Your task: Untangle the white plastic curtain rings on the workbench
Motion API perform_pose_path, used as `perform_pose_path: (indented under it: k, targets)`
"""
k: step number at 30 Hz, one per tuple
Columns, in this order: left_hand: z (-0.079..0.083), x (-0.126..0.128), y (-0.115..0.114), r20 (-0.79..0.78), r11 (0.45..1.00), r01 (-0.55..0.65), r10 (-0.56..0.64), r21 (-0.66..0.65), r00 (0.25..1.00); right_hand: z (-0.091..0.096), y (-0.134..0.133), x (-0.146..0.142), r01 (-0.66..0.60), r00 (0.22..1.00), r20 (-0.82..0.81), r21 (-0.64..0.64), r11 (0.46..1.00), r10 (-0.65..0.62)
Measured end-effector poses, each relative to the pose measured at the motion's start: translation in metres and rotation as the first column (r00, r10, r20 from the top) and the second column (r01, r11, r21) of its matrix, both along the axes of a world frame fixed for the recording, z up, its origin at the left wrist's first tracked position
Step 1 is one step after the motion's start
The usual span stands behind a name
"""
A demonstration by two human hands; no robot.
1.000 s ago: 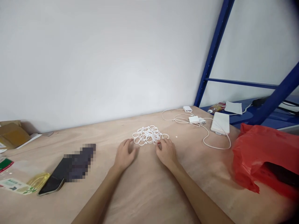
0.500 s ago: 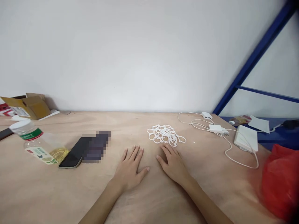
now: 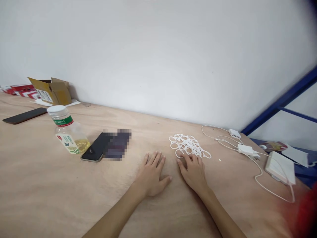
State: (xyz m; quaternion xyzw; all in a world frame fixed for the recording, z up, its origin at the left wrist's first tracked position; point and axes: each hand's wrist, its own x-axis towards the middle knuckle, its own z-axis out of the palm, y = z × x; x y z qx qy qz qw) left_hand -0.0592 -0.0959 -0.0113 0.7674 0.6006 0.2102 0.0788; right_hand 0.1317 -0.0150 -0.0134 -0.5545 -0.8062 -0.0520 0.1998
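Observation:
A heap of thin white plastic rings [image 3: 189, 144], each with a small knob, lies on the wooden table. My right hand [image 3: 194, 173] is at the heap's near edge, fingers bent and slightly apart, their tips on or against the closest rings. One white ring [image 3: 176, 156] shows by the thumb and index finger, partly covered by them; no grip on it can be made out. My left hand [image 3: 152, 177] rests flat on the wood, left of the rings, fingers spread and holding nothing.
Left of my hands are a phone [image 3: 95, 148], a pixelated patch and a drink bottle [image 3: 65, 132]. Farther back stand a dark flat slab [image 3: 24, 115] and an open carton [image 3: 56, 92]. White cables, a charger [image 3: 246, 150] and a white box [image 3: 279, 167] lie right; a red item [image 3: 308, 215] borders the view.
The view has turned left and tilted, so the table's things appear farther right. My right fingers have reached a little into the near rings. My left hand stays flat.

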Motion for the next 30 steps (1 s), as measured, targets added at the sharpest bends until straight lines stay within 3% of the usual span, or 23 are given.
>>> perform_pose_path:
  k: [5, 8, 11, 15, 19, 24, 27, 30]
  targets:
    - [0.000, 0.001, -0.001, 0.002, 1.000, -0.004, 0.004, -0.009, 1.000, 0.003, -0.002, 0.005, -0.062, 0.997, -0.037, -0.031, 0.998, 0.061]
    - [0.001, 0.001, 0.000, 0.012, 1.000, -0.005, 0.005, -0.011, 1.000, 0.005, -0.007, 0.005, -0.104, 0.980, -0.179, -0.067, 0.992, 0.091]
    - [0.006, 0.000, 0.001, 0.051, 1.000, -0.005, 0.005, -0.003, 0.999, 0.008, -0.023, 0.000, -0.166, 0.918, -0.381, -0.108, 0.980, 0.113]
    - [0.015, -0.003, 0.000, 0.220, 0.999, 0.016, -0.026, 0.048, 0.975, 0.014, -0.049, -0.015, -0.297, 0.802, -0.579, -0.169, 0.940, 0.149]
    - [0.019, -0.002, -0.004, 0.343, 0.985, 0.045, -0.102, 0.169, 0.934, 0.019, -0.057, -0.024, -0.318, 0.722, -0.678, -0.154, 0.936, 0.134]
    - [0.023, 0.003, -0.007, 0.315, 0.965, 0.122, -0.194, 0.233, 0.929, 0.016, -0.055, -0.024, -0.299, 0.684, -0.721, -0.138, 0.944, 0.112]
    - [0.028, -0.003, -0.003, 0.264, 0.973, 0.052, -0.112, 0.227, 0.958, 0.014, -0.055, -0.025, -0.282, 0.668, -0.739, -0.144, 0.949, 0.086]
    - [0.032, -0.018, 0.005, 0.197, 0.951, -0.171, 0.122, 0.257, 0.973, 0.013, -0.054, -0.026, -0.253, 0.664, -0.747, -0.186, 0.950, 0.031]
